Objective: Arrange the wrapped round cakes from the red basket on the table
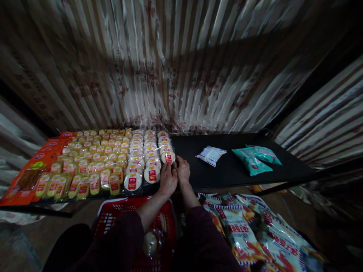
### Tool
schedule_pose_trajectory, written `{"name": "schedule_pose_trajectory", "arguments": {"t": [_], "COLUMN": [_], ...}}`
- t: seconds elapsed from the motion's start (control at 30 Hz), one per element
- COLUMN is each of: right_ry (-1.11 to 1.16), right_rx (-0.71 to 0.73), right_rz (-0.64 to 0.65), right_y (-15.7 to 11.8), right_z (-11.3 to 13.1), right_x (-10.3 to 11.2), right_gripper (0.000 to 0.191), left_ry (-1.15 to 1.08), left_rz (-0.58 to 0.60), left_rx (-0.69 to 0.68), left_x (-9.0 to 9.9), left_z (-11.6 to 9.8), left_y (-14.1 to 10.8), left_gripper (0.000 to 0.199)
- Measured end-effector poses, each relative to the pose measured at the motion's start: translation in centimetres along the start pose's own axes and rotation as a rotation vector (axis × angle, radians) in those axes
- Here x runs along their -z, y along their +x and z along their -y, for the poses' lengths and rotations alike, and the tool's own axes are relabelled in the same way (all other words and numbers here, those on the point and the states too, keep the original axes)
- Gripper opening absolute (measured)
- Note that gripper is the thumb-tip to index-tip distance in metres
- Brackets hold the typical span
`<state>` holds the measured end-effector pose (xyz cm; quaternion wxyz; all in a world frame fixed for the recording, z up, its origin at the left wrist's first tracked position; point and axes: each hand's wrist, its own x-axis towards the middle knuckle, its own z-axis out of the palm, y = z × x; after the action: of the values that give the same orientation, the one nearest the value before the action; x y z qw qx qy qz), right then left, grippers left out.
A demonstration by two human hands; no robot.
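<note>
Both hands are together at the front end of the rightmost column of round white packaged crackers (168,156) on the black shelf (198,177). My left hand (169,178) has its fingers bent at the nearest packet's lower edge. Beside it on the right, my right hand (182,169) has curled fingers that meet the left hand's fingertips. What lies between the fingers is too small and dark to make out. Two more columns of the round packets (152,174) stand to the left, overlapping one another.
Rows of yellow packets (83,185) and orange bags (36,162) fill the shelf's left side. On the right lie a white packet (211,155) and teal bags (252,160). Below are a red basket (106,211) with round packets and a heap of snack bags (241,230). Striped sheeting (181,75) hangs behind.
</note>
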<state>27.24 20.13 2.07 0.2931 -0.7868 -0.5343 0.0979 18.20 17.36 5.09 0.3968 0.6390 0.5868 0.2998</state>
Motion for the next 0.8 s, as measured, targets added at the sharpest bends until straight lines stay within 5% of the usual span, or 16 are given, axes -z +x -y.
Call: {"name": "schedule_pose_trajectory", "arguments": {"t": [0.3,0.53,0.7,0.8], "right_ry": [0.18,0.328,0.367,0.275], "right_rx": [0.102,0.112,0.116,-0.022], "right_rz": [-0.169,-0.106,0.053,0.233], "right_y": [-4.7,-11.4,-19.0,-23.5], "right_z": [-0.3,0.9,1.0,0.5], "right_x": [-0.1,0.5,-1.6,-4.5], "right_gripper": [0.038,0.039,0.036,0.035], "left_ry": [-0.126,-0.147,-0.062,-0.069], "left_rz": [-0.082,-0.01,0.013,0.071], "left_rx": [-0.057,-0.033,0.044,0.277], "left_x": [-0.3,1.8,2.7,2.7], "left_z": [1.0,2.5,7.2,12.0], "left_y": [-2.3,-8.7,-13.8,-16.0], "left_gripper": [0.037,0.038,0.035,0.024]}}
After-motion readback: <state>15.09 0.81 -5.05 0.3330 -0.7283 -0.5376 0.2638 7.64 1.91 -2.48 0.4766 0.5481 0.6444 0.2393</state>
